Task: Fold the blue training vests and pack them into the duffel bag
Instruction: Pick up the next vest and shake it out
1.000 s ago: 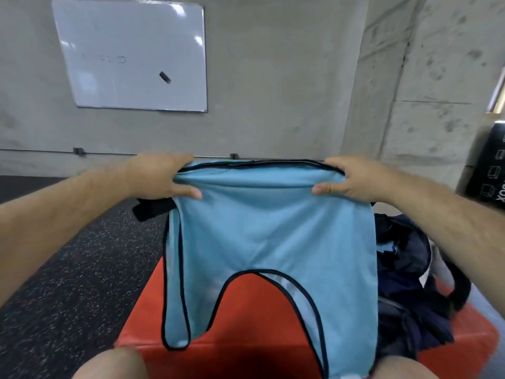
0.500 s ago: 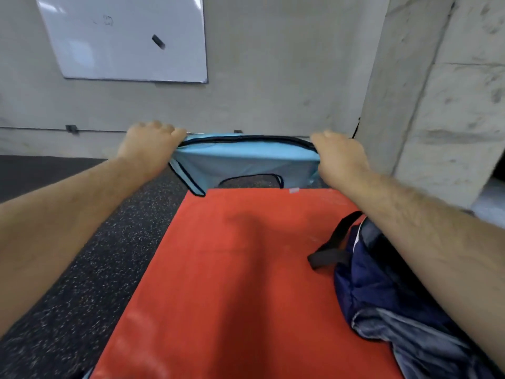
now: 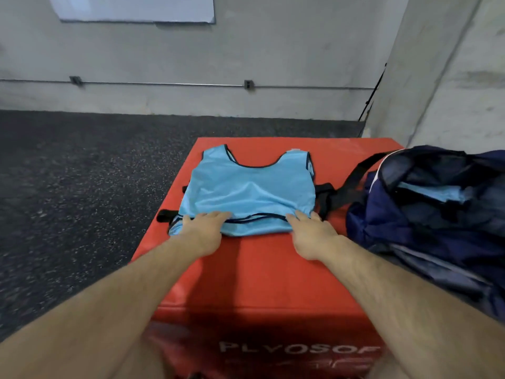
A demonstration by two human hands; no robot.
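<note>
Left hand (image 3: 203, 232): grip open, fingers laid flat on the near hem of the blue vest (image 3: 251, 187), toward its 7 o'clock corner. Right hand (image 3: 310, 236): grip also open, fingers stretched onto the hem near the 5 o'clock corner, fabric slightly bunched under the fingertips. Can't tell if either thumb is tucked under the cloth. Both forearms reach in from 6 o'clock.

Vest lies spread on top of the red plyo box (image 3: 259, 283), neckline and shoulder straps at 12 o'clock, hem at 6 o'clock, black piping along the edges. The hem looks doubled, one layer peeking out below the other. Surface is a bit wrinkled in the middle.

Navy duffel bag (image 3: 426, 214) sits on the box at 3 o'clock of the vest, just beside it, mouth open. Light blue fabric (image 3: 437, 192) shows inside. The bag's black strap (image 3: 352, 179) runs toward 9 o'clock and touches the vest's right edge. A short black loop (image 3: 166, 215) sticks out at the vest's 8 o'clock.

White lettering "PLYOSOF" (image 3: 297, 348) on the box's near face, blurred. Dark speckled floor (image 3: 82, 173) at 9 o'clock. Concrete wall (image 3: 273, 50) at 12 o'clock with a thin pipe (image 3: 164, 84) along it and a whiteboard (image 3: 136, 8) at 11 o'clock. Concrete column (image 3: 451, 77) at 1 o'clock.
</note>
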